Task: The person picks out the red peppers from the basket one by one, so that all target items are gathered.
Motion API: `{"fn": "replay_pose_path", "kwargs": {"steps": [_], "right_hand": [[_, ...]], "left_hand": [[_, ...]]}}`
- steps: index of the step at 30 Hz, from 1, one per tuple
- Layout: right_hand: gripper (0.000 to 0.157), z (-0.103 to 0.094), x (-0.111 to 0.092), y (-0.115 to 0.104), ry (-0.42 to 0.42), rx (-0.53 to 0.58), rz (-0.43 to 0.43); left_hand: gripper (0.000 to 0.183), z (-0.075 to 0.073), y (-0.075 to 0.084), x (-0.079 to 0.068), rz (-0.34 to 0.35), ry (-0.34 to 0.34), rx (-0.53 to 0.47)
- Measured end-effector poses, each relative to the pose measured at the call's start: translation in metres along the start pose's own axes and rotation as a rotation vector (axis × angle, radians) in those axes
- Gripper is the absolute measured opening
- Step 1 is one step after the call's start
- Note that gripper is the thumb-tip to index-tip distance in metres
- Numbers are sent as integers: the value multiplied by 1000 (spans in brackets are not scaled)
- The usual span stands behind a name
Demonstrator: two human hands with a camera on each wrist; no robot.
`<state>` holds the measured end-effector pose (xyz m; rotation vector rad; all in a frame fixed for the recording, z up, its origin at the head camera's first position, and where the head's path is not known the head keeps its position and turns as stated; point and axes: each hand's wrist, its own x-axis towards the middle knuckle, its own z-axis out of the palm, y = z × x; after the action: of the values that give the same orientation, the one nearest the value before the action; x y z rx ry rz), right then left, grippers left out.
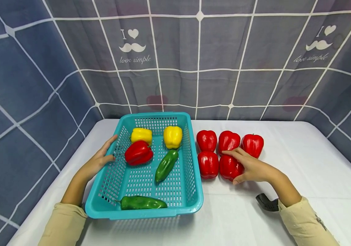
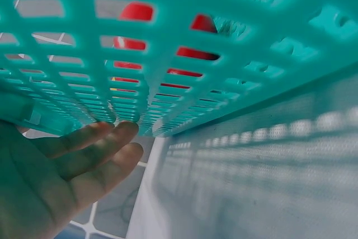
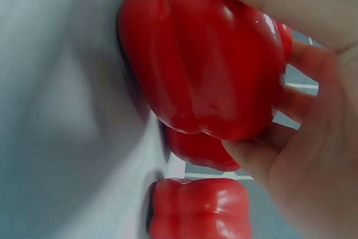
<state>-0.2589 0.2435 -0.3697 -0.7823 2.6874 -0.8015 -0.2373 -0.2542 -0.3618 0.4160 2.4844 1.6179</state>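
A turquoise plastic basket (image 1: 151, 214) holds two yellow bell peppers (image 1: 173, 137), one red bell pepper (image 1: 139, 153) and two long green peppers (image 1: 167, 165). My left hand (image 1: 96, 164) holds the basket's left rim, thumb over the inner side; in the left wrist view its fingers (image 2: 106, 166) lie along the outside of the perforated wall. To the right of the basket, my right hand (image 1: 252, 167) grips a red bell pepper (image 3: 201, 54) in the front row, thumb on one side and fingers round the other. Its upper part is hidden under the hand in the head view.
Several other red bell peppers (image 1: 207, 140) stand close together in two rows beside the basket on the white-covered table (image 1: 317, 164). A black curved piece (image 1: 267, 202) shows at the right wrist. Grey checked cloth (image 1: 215, 44) hangs behind and at both sides.
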Motion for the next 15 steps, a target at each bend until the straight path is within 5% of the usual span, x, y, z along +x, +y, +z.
{"fn": "replay_pose_path", "kwargs": {"steps": [15], "right_hand": [[96, -4, -3, -2, -23, -12, 14]], "left_hand": [[77, 2, 0, 0, 5, 4, -7]]}}
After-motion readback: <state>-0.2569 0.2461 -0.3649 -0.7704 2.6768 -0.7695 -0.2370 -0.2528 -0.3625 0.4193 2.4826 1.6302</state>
